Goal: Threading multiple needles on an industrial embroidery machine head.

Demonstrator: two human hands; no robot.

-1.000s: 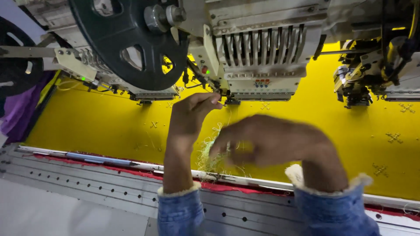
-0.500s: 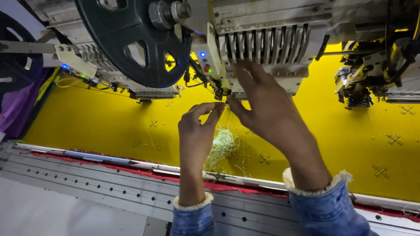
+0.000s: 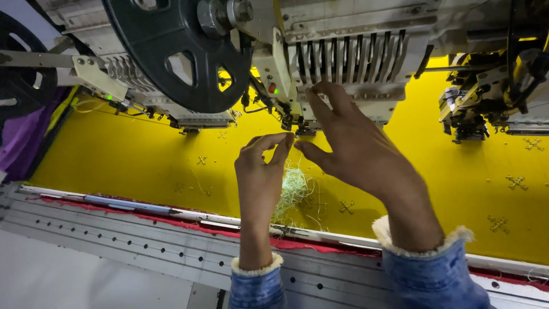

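Far left, a dark wheel (image 3: 20,80) is cut off by the frame edge, with purple cloth (image 3: 23,137) below it, also cut. Next, a big black spoked wheel (image 3: 177,51) on the embroidery machine, top clipped by the frame. Yellow fabric (image 3: 131,160) stretches flat under the machine heads, with small stitched cross motifs (image 3: 201,160) scattered on it, faint and hard to read. Along the near edge runs a red strip (image 3: 189,226) and a grey perforated metal rail (image 3: 114,246). Left hand (image 3: 260,174) is raised over the fabric, thumb and forefinger pinched together near the tips; whatever thread is in the pinch is too thin to make out. Just behind and below it lies a pale green thread tangle (image 3: 294,191) on the yellow fabric, partly hidden by the left hand. Right hand (image 3: 354,149) hovers beside it, fingers spread apart, forefinger up at the needle head (image 3: 343,63), thumb pointing toward the left fingertips; cannot tell if it holds a strand. Needles themselves are blocked by the right hand. Both wrists show blue denim cuffs (image 3: 426,269) with pale lining, cut off at the bottom. Far right, a second machine head (image 3: 486,103) sits dark and cluttered, details unclear.
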